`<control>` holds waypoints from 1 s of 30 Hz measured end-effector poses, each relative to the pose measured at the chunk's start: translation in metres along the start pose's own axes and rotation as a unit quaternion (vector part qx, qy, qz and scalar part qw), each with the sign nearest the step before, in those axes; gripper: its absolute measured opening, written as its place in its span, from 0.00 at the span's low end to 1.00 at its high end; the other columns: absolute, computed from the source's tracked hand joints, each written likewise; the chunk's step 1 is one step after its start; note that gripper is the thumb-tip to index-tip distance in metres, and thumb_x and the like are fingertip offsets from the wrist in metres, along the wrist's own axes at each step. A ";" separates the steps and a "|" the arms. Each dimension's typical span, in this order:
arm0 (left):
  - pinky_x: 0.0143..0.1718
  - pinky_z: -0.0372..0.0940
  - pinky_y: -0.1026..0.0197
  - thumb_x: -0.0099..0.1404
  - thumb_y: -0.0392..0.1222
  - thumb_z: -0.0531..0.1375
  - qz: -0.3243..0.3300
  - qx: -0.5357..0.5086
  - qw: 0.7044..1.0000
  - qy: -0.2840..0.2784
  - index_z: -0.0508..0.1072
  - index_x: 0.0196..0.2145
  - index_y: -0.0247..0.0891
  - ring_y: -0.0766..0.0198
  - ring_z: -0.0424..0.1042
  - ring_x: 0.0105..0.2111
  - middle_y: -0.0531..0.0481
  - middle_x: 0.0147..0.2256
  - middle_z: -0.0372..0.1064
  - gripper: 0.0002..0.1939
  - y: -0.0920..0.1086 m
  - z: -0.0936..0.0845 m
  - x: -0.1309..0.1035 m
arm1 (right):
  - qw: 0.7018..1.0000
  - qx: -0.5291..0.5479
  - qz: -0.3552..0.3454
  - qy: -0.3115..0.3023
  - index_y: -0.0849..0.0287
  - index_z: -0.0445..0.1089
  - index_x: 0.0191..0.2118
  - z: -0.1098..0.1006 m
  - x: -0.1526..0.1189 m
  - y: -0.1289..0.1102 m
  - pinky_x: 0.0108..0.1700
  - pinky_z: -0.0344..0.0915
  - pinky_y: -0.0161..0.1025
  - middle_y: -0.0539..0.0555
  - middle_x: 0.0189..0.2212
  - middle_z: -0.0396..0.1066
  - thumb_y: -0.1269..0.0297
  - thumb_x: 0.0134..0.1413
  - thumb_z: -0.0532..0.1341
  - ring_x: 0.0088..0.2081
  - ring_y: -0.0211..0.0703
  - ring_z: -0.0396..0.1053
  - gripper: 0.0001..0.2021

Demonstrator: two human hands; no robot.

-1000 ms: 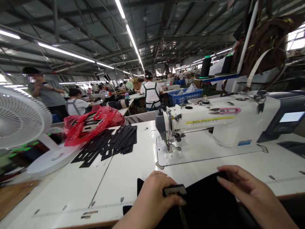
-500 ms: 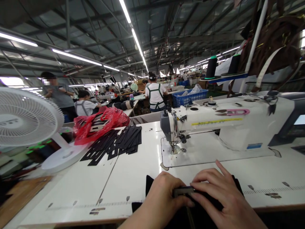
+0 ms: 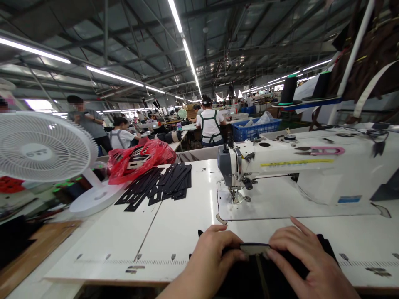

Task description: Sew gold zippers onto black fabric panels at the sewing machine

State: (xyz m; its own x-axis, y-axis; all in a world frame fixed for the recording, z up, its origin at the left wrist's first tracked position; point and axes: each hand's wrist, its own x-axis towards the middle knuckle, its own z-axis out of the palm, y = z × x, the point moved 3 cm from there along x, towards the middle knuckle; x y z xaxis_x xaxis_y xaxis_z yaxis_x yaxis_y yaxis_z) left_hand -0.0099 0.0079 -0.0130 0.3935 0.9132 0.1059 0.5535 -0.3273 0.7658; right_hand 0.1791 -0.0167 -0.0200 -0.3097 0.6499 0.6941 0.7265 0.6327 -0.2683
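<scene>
A piece of black fabric (image 3: 246,278) hangs over the front edge of the white sewing table, under both hands. My left hand (image 3: 215,255) pinches the left end of a narrow grey-faced strip (image 3: 254,248) along its top edge. At the other end, my right hand (image 3: 299,253) pinches the strip between thumb and fingers, the little finger side spread over the fabric. A thin brownish line (image 3: 262,276) runs down the fabric below the strip. Just beyond the hands stands the white sewing machine (image 3: 305,166), its needle area (image 3: 235,195) apart from the fabric.
Black slotted strips (image 3: 162,185) lie piled on the table's left, beside a red plastic bag (image 3: 143,158) and a white fan (image 3: 46,149). Pink-handled thread snips (image 3: 324,150) rest on the machine. Black thread cones (image 3: 288,89) stand behind it. Co-workers sit and stand farther back.
My hands have moved slightly apart along the strip, and more of its grey face shows. The whole scene has shifted right as the head view turned left.
</scene>
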 end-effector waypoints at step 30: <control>0.42 0.53 0.59 0.54 0.36 0.68 0.122 0.106 0.986 0.032 0.76 0.31 0.44 0.64 0.71 0.32 0.57 0.28 0.75 0.07 -0.008 0.007 -0.001 | 0.997 -0.003 -0.062 -0.056 0.52 0.67 0.33 0.012 0.016 -0.006 0.51 0.53 0.46 0.44 0.28 0.70 0.64 0.59 0.55 0.31 0.38 0.68 0.05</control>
State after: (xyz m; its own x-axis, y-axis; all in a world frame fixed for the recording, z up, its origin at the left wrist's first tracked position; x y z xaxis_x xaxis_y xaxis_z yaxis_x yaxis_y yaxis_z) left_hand -0.0098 0.0079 -0.0233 0.4908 0.8122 0.3154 0.5916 -0.5764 0.5637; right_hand 0.1623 -0.0054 -0.0155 -0.4629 0.6098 0.6433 0.6819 0.7087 -0.1811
